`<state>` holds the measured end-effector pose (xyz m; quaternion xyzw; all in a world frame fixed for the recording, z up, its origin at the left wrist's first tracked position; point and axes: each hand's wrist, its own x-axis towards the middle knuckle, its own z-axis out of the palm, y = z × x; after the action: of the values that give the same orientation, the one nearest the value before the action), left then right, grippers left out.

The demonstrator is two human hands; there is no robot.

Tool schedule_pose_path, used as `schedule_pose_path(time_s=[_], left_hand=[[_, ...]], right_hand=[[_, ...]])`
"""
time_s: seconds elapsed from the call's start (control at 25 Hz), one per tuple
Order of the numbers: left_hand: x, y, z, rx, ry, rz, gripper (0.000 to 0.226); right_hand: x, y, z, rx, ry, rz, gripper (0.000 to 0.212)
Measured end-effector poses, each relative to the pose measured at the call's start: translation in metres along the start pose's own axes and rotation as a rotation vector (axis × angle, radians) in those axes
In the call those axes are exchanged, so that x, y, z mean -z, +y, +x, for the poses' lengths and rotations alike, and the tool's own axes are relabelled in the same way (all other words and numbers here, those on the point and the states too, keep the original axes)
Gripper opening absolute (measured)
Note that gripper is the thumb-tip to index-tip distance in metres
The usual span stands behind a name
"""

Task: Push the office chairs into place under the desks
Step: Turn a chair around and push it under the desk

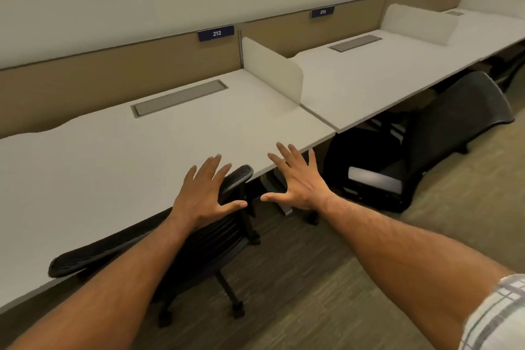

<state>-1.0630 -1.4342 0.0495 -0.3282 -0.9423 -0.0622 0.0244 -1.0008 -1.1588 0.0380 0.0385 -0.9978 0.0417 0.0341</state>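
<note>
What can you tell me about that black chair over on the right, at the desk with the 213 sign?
The black office chair has a dark backrest that looks like mesh, curved at its top edge, and a pale grey armrest pad on its near side. It stands on the carpet, turned at an angle, only partly under the white desk, with its back sticking out into the aisle. Neither hand touches it. Its base is mostly in shadow.

Two hands: left hand [203, 197], right hand [295, 183]. Two black office chairs [216, 239] [443, 133]. Three white dividers [270, 71]. Two numbered signs [216, 33]. Three grey cable hatches [179, 97].
</note>
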Motion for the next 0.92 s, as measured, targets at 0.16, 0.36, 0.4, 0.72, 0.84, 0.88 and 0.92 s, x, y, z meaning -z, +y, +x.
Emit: schedule_pose_path(time_s=[0.16,0.36,0.4,0.72,0.84,0.88,0.92], left_hand=[[-0.018,0.085,0.051,-0.122,0.025,0.119,0.119],[-0.047,0.217,0.106,-0.193,-0.012,0.223,0.119],[-0.053,0.245,0.115,-0.210,-0.018,0.235,0.118],[-0.101,0.444,0.166,-0.440,-0.057,0.201,0.119],[-0.111,0.489,0.197,-0.521,-0.089,0.214,0.118],[-0.114,0.502,0.209,-0.540,-0.094,0.216,0.118],[-0.117,0.517,0.224,-0.555,-0.095,0.215,0.119]], right_hand=[[0.003,0.094,-0.065,-0.181,0.028,-0.003,0.122],[0.006,0.216,-0.158,-0.349,0.032,0.006,0.117],[0.006,0.239,-0.176,-0.375,0.032,0.014,0.118],[0.006,0.374,-0.310,-0.592,-0.014,-0.012,0.121],[0.011,0.412,-0.335,-0.642,-0.015,-0.004,0.123],[0.014,0.425,-0.341,-0.655,-0.011,-0.006,0.123],[0.017,0.440,-0.345,-0.667,-0.008,-0.009,0.123]])
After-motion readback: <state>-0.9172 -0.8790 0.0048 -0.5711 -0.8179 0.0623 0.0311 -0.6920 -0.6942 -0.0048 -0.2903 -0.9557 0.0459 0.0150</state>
